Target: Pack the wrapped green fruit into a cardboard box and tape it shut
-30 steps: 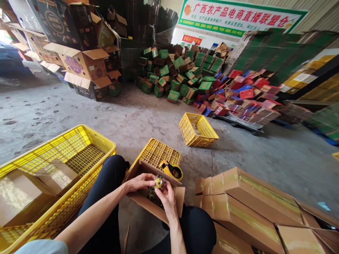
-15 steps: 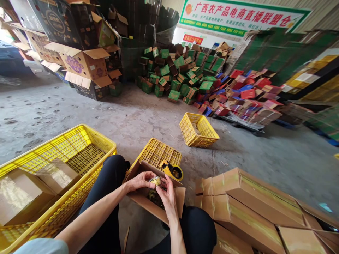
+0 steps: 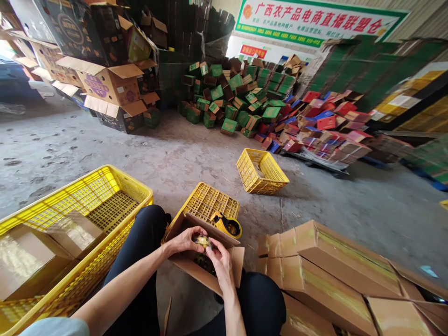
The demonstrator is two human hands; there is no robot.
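left hand (image 3: 185, 241) is curled around the left end of a small, shiny yellow-and-dark item (image 3: 202, 241), thumb on the near side, fingers over the far side. right hand (image 3: 221, 261) has the other end between thumb and fingertips. so both hands grasp the same piece, neither is free; two-ended grip probably gives control for turning it or working what looks like clear film. can't tell film from item for sure at this size. piece sits just above the mouth of an open carton (image 3: 196, 270), so a slip would likely land inside. dark contents (image 3: 206, 265) show in there between the wrists, too small to identify. carton stands between left knee (image 3: 151, 224) and right knee (image 3: 263, 296), likely to keep it in short reach; right-end flap (image 3: 238, 262) is splayed out, leaving the mouth accessible. carton seems propped on an upturned yellow crate (image 3: 210, 198), contact hidden; my guess, it serves as a low stand. tape dispenser (image 3: 221, 222) lies on the crate's bare part, just behind the carton, handy for either arm. left of the legs: big yellow basket (image 3: 115, 173) with taped cartons (image 3: 75, 233) grouped at its near end. right: stacked cartons (image 3: 325, 275) beside the right knee, also within reach i'd say. further out on the floor (image 3: 182, 158): another yellow crate (image 3: 247, 175), then a heap of green boxes (image 3: 229, 127).
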